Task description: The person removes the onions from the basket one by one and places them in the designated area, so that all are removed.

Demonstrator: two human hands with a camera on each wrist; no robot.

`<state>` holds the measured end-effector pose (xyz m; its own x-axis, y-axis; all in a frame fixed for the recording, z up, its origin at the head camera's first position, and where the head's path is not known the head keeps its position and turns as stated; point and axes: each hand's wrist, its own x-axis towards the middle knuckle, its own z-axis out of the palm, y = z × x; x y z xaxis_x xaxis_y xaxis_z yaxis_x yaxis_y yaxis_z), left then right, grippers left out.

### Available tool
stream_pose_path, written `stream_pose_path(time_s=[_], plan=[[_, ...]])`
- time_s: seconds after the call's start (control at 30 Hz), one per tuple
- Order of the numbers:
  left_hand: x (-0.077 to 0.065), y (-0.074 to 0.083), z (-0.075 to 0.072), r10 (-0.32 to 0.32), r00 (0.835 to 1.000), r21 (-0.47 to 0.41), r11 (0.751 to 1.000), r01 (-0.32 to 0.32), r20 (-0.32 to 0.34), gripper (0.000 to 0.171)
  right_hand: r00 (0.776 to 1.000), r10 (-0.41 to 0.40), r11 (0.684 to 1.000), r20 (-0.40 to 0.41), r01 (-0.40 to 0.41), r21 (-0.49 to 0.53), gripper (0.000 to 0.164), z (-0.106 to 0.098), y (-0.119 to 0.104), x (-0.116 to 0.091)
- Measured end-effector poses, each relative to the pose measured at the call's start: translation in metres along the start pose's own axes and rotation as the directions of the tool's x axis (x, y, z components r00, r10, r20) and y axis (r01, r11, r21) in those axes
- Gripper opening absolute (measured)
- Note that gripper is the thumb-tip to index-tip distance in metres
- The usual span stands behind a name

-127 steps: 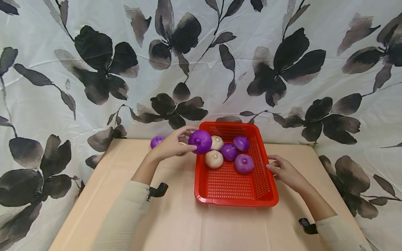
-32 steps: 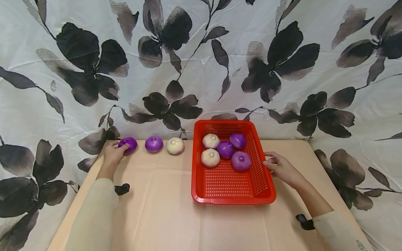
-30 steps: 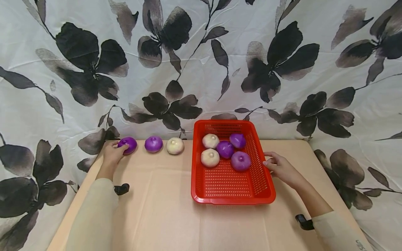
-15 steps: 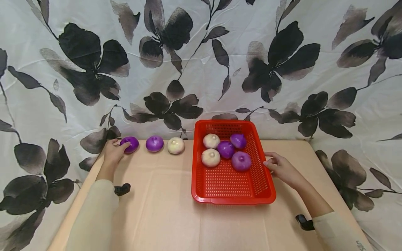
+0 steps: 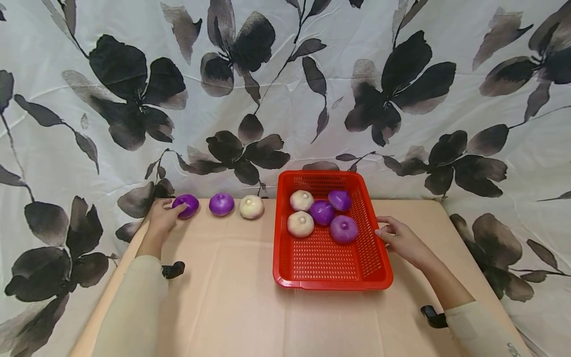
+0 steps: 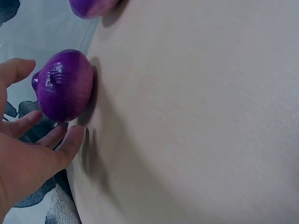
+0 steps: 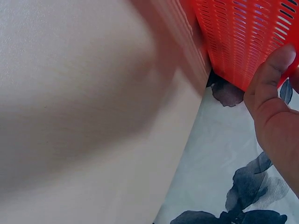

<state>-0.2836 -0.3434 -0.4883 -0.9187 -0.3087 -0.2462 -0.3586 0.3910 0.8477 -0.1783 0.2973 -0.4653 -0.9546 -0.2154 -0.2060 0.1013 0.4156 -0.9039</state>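
Note:
At the left end of a short row on the table, a purple onion sits beside my left hand. The left wrist view shows this onion on the tabletop, with the fingers and thumb spread loosely around its near side and a gap showing. To its right are a second purple onion and a white onion. My right hand holds the right rim of a red plastic basket; its thumb lies on the basket's side, the other fingers mostly hidden.
Inside the basket lie two white onions and three purple onions, toward its back half. The light wooden table ends at a floral cloth hanging behind it.
About four seconds ago my left hand held a purple onion at the basket's left rim. That onion now stands at the row's left end, the fingers loosened. My right hand stays put.

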Motion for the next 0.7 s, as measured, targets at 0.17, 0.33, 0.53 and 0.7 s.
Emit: stream_pose_path(time_s=[0.17,0.33,0.53,0.7], plan=[[0.001,-0.003,0.000,0.005,1.000,-0.006,1.000,-0.005,0.001,0.078,1.000,0.003,1.000,-0.001,-0.003,-0.009,0.053,0.000,0.000,0.000],[-0.004,0.002,-0.007,0.035,0.999,0.013,0.999,-0.035,-0.021,0.082,1.000,0.007,1.000,0.002,-0.007,-0.002,0.053,0.001,-0.002,0.000],[-0.015,0.020,-0.020,0.147,0.986,0.124,0.983,-0.137,-0.074,0.083,1.000,0.009,1.000,0.006,-0.009,0.005,0.053,0.002,-0.002,0.000],[-0.024,0.049,-0.023,0.246,0.952,0.126,0.966,-0.225,-0.185,0.076,1.000,0.002,1.000,0.004,-0.002,0.004,0.053,0.001,-0.002,0.000]])
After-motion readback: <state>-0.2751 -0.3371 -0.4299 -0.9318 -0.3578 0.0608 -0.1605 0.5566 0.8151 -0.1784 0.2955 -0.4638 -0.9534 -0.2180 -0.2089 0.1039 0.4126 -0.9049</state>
